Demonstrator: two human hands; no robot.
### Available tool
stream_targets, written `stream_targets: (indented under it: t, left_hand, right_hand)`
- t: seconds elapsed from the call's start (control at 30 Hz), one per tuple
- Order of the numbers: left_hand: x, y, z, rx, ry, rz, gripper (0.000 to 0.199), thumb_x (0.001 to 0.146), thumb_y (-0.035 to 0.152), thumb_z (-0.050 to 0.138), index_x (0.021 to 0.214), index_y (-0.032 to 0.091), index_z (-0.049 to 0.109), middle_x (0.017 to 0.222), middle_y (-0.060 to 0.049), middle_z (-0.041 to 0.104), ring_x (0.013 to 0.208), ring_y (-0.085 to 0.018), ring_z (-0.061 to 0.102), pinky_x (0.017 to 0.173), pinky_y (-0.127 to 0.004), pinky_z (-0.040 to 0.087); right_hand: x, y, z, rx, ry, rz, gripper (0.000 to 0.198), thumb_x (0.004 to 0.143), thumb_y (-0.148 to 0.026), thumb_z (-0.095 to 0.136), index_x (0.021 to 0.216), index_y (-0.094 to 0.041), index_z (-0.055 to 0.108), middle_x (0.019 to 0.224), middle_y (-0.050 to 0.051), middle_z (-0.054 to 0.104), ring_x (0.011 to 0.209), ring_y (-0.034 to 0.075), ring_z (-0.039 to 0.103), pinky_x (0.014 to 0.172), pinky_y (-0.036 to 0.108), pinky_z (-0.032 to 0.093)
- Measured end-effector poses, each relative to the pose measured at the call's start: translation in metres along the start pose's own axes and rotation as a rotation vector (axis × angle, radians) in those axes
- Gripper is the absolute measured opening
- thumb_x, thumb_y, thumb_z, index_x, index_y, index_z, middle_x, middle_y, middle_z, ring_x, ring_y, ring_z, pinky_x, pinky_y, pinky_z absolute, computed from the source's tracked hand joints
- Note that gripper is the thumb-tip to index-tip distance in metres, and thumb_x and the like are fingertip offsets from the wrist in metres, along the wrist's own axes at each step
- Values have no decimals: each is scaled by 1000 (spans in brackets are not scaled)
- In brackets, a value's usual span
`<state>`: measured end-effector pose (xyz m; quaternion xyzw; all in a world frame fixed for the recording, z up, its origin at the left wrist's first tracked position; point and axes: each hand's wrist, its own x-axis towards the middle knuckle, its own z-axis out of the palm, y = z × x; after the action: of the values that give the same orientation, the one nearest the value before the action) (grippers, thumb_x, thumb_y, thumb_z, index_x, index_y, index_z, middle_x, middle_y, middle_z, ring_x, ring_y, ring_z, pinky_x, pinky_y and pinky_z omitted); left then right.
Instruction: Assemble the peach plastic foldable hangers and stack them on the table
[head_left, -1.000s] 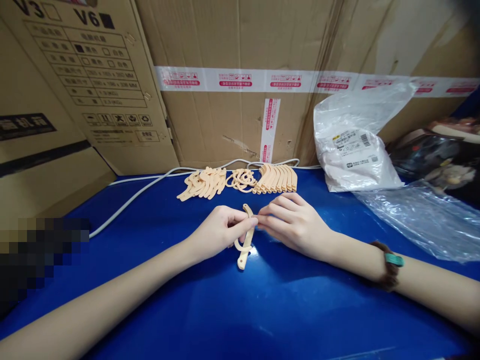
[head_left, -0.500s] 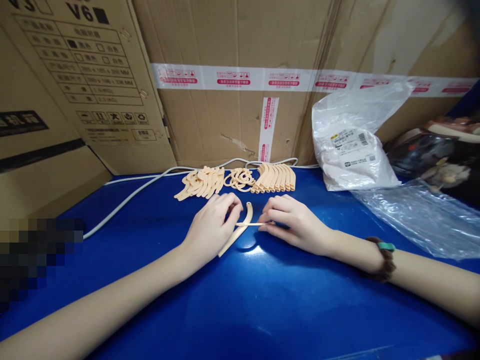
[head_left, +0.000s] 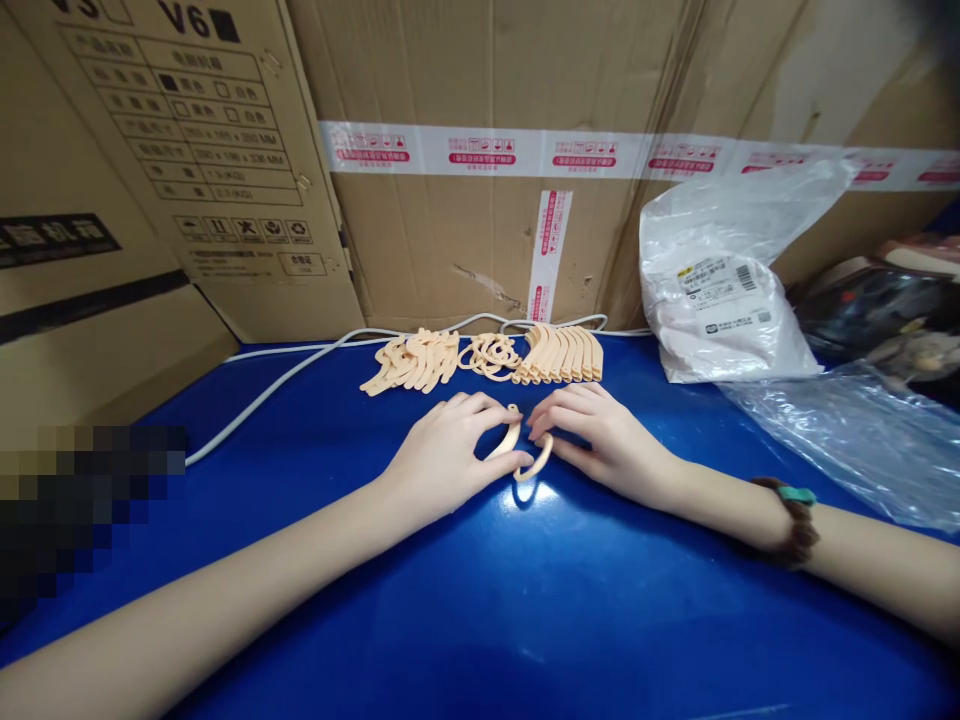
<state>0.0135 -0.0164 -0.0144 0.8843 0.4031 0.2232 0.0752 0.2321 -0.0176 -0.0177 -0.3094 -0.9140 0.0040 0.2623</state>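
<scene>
A small beige curved piece, like part of a ring [head_left: 537,463], stands tilted between my hands over the blue table. My right hand [head_left: 600,440] pinches its upper right end between thumb and fingers. The thumb of my left hand [head_left: 450,455] touches or almost touches its left side. That hand's index finger stays apart from the thumb, with a gap between them. Through this gap shows a longer beige curved strip [head_left: 510,436] with a hole at its tip. My left hand hides its lower part.
Behind my hands lie beige wavy pieces [head_left: 412,360], loose rings [head_left: 491,355] and a row of curved strips [head_left: 561,354]. A white cable [head_left: 277,385] runs behind them. Cardboard boxes [head_left: 465,240] wall the back. A white plastic bag [head_left: 720,290] and clear film [head_left: 847,430] are at right.
The small curved piece has turned from edge-on to tilted, showing its bend. My left thumb and index finger have spread apart. The view has shifted slightly left.
</scene>
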Motion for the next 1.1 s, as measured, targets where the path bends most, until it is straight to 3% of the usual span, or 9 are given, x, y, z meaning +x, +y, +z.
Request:
stream_targets:
  t: [0.1, 0.3, 0.47, 0.63, 0.7, 0.87, 1.1]
  left_hand:
    - [-1, 0, -2, 65, -18, 29, 30, 89, 40, 57, 112, 23, 66, 118, -2, 67, 107, -23, 59, 94, -39, 47]
    - [-2, 3, -5, 257, -91, 161, 34, 95, 31, 47, 121, 14, 60, 123, -9, 65, 108, -25, 63, 91, -38, 51]
    - [-3, 7, -1, 425, -136, 199, 37, 96, 23, 43, 128, 7, 55, 125, -16, 63, 108, -27, 64, 88, -39, 53]
    - [-4, 8, 4, 508, -114, 187, 36, 95, 24, 49, 126, 7, 56, 121, -16, 66, 103, -27, 66, 82, -36, 55]
    - [-5, 7, 4, 507, -93, 179, 33, 95, 26, 49, 122, 9, 58, 116, -15, 68, 99, -26, 67, 80, -35, 54]
    - [-6, 7, 0, 499, -72, 216, 25, 96, 19, 44, 114, 14, 61, 106, -9, 71, 91, -21, 67, 77, -32, 53]
    - [-8, 8, -1, 378, 18, 250, 26, 95, 16, 43, 116, 16, 59, 98, -6, 68, 88, -22, 63, 71, -31, 49]
  right_hand:
    - [-2, 2, 2, -53, 40, -1, 12, 93, -24, 54, 96, -20, 64, 109, 7, 59, 101, 19, 54, 88, 35, 40]
    - [-1, 2, 2, -79, 56, 64, 16, 90, -17, 54, 95, -20, 68, 90, 7, 58, 87, 20, 53, 77, 34, 43]
    - [1, 4, -1, 246, 89, 157, 21, 94, -20, 48, 103, -19, 66, 102, 9, 65, 96, 19, 58, 85, 36, 46]
    - [5, 12, -4, 654, 20, 427, 31, 91, -39, 53, 78, -16, 69, 96, 7, 72, 89, 19, 64, 82, 34, 48]
    - [7, 14, -5, 709, -4, 504, 34, 88, -44, 55, 78, -16, 70, 97, 7, 73, 85, 18, 64, 78, 33, 48]
    - [8, 14, -4, 731, -11, 545, 32, 84, -44, 60, 87, -15, 72, 94, 5, 72, 81, 16, 62, 78, 33, 47]
    - [8, 14, -1, 888, 13, 573, 36, 78, -33, 68, 108, -14, 59, 79, 1, 66, 71, 13, 60, 74, 31, 49]
